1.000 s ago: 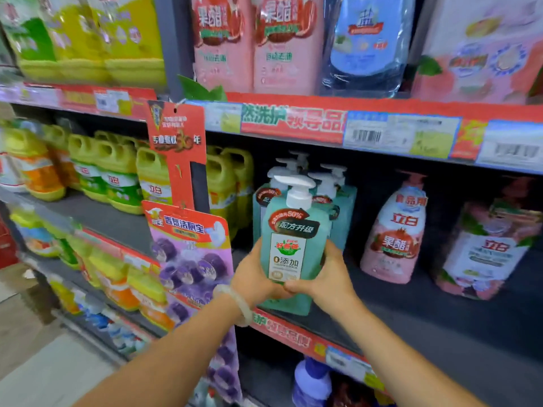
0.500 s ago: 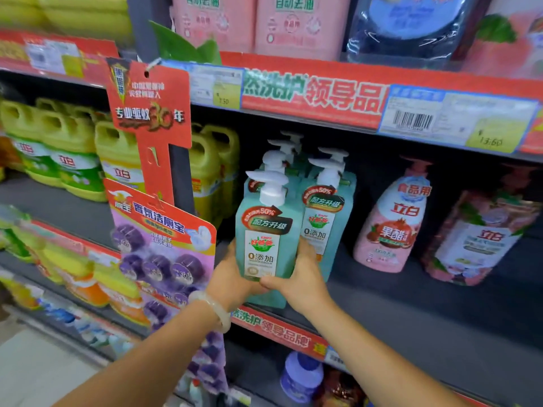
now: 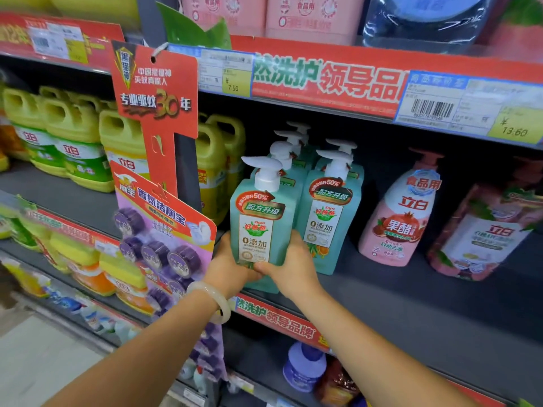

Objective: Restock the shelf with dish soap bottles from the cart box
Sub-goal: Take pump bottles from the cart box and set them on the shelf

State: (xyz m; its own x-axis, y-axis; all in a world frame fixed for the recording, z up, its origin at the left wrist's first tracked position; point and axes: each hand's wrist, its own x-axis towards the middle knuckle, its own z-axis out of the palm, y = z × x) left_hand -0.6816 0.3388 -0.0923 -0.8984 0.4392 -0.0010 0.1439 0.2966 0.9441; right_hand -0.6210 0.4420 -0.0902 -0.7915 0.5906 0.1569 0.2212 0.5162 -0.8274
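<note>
Both hands grip the lower part of one teal pump bottle [image 3: 262, 221]. The left hand [image 3: 229, 267] wraps the bottle's lower left side, a pale bangle [image 3: 216, 301] on its wrist. The right hand [image 3: 289, 265] holds the lower right side, its thumb across the foot of the label, its fingers [image 3: 295, 237] curled round the bottle's right edge. So the fingers of both hands are closed on this bottle, though the left fingers themselves are hidden behind it.

The bottle stands upright at the front edge of the shelf [image 3: 411, 301], its white pump [image 3: 263, 167] pointing left. Whether its base rests on the shelf cannot be told, since the hands cover it.

Just right of the right fingers stands a second teal bottle [image 3: 329, 218], touching or nearly touching the held one. Behind the fingers, further teal bottles [image 3: 293, 148] stand in rows toward the back. Well right of the fingers is a pink bottle [image 3: 402, 212], then a pink refill pouch [image 3: 482, 233] leaning beside it.

Just left of the left hand hangs a red card [image 3: 155, 92] with a pack of purple discs [image 3: 158, 251] below it. Beyond the card, further left, yellow jugs [image 3: 73, 133] fill the same shelf level.

Below the fingers runs a red shelf strip [image 3: 276, 321], with a purple bottle [image 3: 304, 367] on the shelf beneath. Above the fingers, the upper shelf edge carries a yellow price tag [image 3: 515, 129] and pink packs [image 3: 311, 16] stand on top.
</note>
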